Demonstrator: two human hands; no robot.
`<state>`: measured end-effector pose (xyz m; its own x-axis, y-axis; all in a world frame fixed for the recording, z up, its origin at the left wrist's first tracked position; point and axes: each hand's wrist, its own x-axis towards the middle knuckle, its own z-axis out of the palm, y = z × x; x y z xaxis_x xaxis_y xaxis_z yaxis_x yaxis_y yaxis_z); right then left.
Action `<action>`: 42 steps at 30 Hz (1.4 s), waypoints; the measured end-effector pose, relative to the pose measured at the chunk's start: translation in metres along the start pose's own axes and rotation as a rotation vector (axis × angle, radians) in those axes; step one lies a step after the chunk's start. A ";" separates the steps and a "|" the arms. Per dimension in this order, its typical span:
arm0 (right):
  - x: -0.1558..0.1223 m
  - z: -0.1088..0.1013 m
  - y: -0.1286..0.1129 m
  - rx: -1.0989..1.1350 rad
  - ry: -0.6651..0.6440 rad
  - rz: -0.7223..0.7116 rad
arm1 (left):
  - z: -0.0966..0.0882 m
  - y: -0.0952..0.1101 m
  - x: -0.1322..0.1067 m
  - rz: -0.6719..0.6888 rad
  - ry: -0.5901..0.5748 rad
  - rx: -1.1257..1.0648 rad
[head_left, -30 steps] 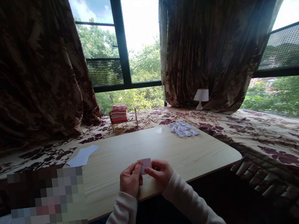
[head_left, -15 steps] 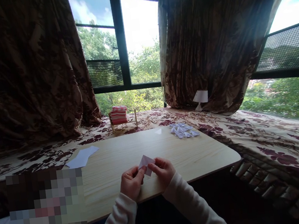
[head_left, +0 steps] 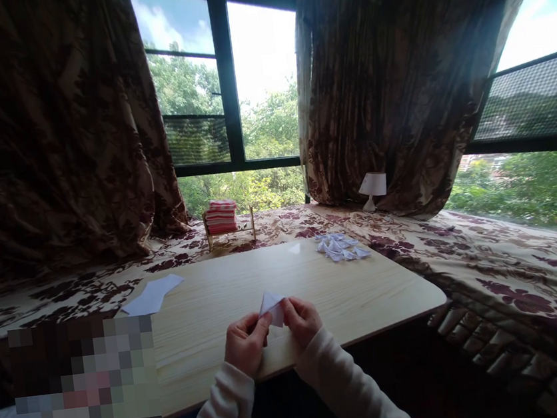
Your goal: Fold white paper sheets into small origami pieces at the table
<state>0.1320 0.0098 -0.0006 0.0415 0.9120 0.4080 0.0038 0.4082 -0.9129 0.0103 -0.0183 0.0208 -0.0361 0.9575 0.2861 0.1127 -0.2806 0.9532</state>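
Note:
A small folded piece of white paper (head_left: pixel 272 304) is held up between both hands, over the near edge of the pale wooden table (head_left: pixel 209 311). My left hand (head_left: pixel 245 342) pinches its left side, thumb on the face turned toward me. At the paper's right corner, the thumb and fingers of my right hand (head_left: pixel 302 320) are closed on it. Flat white sheets (head_left: pixel 153 295) lie at the table's left end. Several folded white paper pieces (head_left: pixel 339 247) are gathered in a cluster at the far right.
Behind the table, a flower-patterned cover (head_left: pixel 280 225) runs below the windows. On it stand a small rack with a stack of pink-and-white striped cloths (head_left: pixel 221 216) and a white table lamp (head_left: pixel 373 188). Dark patterned curtains (head_left: pixel 376 90) hang around. The lower left is pixelated.
My right hand has shifted slightly left and turned, and the paper's right part is now folded narrower. My left hand keeps its pinch. The whole view has tilted a little.

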 end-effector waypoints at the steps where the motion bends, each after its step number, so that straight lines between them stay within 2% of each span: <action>1: 0.000 0.001 0.001 0.004 -0.012 0.010 | -0.001 -0.002 0.000 -0.004 0.012 -0.004; 6: -0.003 0.000 -0.002 -0.072 -0.239 0.012 | -0.003 -0.011 0.003 -0.031 0.050 -0.030; 11: -0.009 -0.001 -0.009 -0.117 -0.255 -0.091 | -0.002 -0.011 0.003 -0.041 0.047 -0.033; 16: -0.006 -0.001 -0.004 0.041 -0.333 0.038 | -0.003 -0.011 0.003 -0.030 0.103 -0.025; 17: -0.004 -0.001 -0.001 0.075 -0.301 0.059 | -0.003 -0.011 0.003 -0.025 0.101 -0.019; 20: 0.001 -0.004 0.007 0.171 -0.097 0.110 | -0.003 -0.011 0.002 -0.018 0.037 -0.004; 22: 0.004 -0.005 0.011 0.178 -0.036 0.108 | -0.002 -0.009 0.001 -0.017 -0.030 0.009; 26: 0.002 -0.007 0.008 0.103 -0.083 0.044 | -0.002 -0.006 0.000 -0.013 -0.134 0.021; 29: -0.001 -0.006 0.003 0.096 -0.075 0.055 | -0.003 -0.006 0.001 -0.008 -0.175 0.014; 34: -0.002 -0.006 0.000 0.108 -0.099 0.080 | -0.003 -0.009 0.001 0.024 -0.109 0.057; 37: -0.002 -0.006 0.000 0.061 -0.101 0.051 | -0.002 -0.010 0.000 0.025 -0.109 0.059; 42: -0.002 0.000 0.004 -0.029 0.000 -0.027 | 0.000 -0.013 0.000 0.021 -0.072 0.056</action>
<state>0.1321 0.0098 -0.0052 0.0406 0.9005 0.4329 0.0344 0.4318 -0.9013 0.0085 -0.0144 0.0082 0.0383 0.9544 0.2961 0.1678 -0.2983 0.9396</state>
